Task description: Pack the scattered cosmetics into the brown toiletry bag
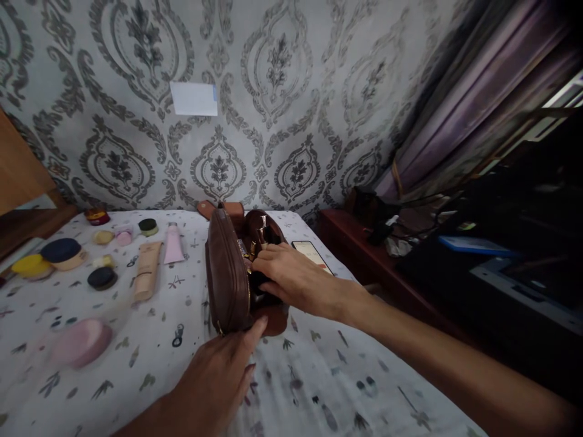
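Observation:
A brown zippered toiletry bag [228, 273] stands unzipped on the patterned white cloth, its mouth spread to the right. My right hand [285, 270] reaches into that mouth, fingers bent and close together; the fingertips and whatever they hold are hidden. Gold-coloured pieces [263, 229] show inside, just beyond my knuckles. At the bag's near end lies my left hand [221, 373], its index finger stretched out against the lower edge and the other fingers partly out of sight. Right of the bag, behind my right wrist, is a phone [312, 252] with a lit screen.
To the left lie a beige tube [148, 270], a pink tube [173, 244], a blurred pink round container [82, 343], a dark-lidded jar [62, 252] and several small pots. A patterned wall [282, 139] rises behind. A dark red ledge [359, 249] runs along the right.

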Action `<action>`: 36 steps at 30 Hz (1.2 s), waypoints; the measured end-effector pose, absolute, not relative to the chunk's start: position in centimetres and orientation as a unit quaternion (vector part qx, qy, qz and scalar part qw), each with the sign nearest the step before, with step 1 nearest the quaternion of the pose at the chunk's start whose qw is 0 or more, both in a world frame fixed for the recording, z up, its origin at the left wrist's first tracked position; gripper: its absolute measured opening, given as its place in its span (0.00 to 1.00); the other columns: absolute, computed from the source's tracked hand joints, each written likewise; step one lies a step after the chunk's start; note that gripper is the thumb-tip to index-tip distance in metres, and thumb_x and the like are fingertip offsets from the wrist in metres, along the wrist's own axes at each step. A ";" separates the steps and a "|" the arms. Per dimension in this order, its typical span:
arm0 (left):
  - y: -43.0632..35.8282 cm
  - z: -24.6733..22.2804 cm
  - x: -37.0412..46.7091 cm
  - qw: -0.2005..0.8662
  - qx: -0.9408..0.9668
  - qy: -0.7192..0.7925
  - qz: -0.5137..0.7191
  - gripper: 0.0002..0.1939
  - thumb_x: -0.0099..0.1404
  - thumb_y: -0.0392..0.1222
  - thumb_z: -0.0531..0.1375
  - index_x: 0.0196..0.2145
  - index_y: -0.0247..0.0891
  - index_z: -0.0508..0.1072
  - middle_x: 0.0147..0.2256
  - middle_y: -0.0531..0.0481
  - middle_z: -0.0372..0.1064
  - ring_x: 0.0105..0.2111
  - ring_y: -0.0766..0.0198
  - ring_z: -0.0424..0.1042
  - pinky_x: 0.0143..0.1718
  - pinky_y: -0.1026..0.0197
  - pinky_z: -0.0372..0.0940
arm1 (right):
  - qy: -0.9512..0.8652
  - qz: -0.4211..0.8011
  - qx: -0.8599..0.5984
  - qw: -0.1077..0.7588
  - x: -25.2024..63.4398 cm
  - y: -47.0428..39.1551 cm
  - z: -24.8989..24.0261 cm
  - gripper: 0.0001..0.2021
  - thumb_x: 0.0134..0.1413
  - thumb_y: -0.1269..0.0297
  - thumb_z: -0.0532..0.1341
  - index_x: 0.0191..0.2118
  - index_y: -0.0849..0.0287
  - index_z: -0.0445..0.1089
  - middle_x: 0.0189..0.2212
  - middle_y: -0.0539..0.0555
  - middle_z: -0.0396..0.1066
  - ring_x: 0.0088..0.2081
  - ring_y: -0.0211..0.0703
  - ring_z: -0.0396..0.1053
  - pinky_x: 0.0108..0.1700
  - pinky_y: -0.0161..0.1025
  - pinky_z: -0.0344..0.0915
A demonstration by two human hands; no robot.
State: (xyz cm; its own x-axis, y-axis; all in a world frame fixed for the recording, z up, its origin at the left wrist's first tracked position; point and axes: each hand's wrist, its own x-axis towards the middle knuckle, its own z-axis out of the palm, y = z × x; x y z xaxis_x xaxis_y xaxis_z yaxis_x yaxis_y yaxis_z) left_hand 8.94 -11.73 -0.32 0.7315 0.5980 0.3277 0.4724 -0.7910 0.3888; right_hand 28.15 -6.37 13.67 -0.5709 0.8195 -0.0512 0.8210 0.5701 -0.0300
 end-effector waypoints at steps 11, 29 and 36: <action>-11.5 1.3 8.4 0.214 0.910 0.269 0.232 0.41 0.68 0.33 0.51 0.69 0.49 0.30 0.45 0.48 0.74 0.40 0.59 0.76 0.41 0.58 0.71 | 0.891 -0.004 0.450 -0.067 29.2 -7.1 13.8 0.07 0.63 0.73 0.58 0.37 0.64 0.74 0.36 0.58 0.73 0.39 0.46 0.68 0.42 0.41 0.62; -12.1 3.7 2.2 0.009 0.928 0.270 0.258 0.11 0.71 0.34 0.46 0.44 0.36 0.65 0.29 0.48 0.75 0.27 0.62 0.75 0.30 0.62 0.67 | 0.893 0.040 0.221 -0.389 21.9 -10.0 8.0 0.18 0.64 0.74 0.56 0.22 0.57 0.56 0.18 0.46 0.55 0.22 0.35 0.53 0.28 0.36 0.52; -10.8 3.6 -4.3 -0.010 0.862 0.377 0.338 0.13 0.71 0.35 0.48 0.49 0.35 0.68 0.35 0.45 0.77 0.32 0.62 0.76 0.33 0.64 0.67 | 0.874 0.037 0.204 -0.440 20.1 -8.8 8.2 0.19 0.62 0.76 0.57 0.22 0.56 0.53 0.17 0.46 0.53 0.20 0.35 0.53 0.25 0.36 0.53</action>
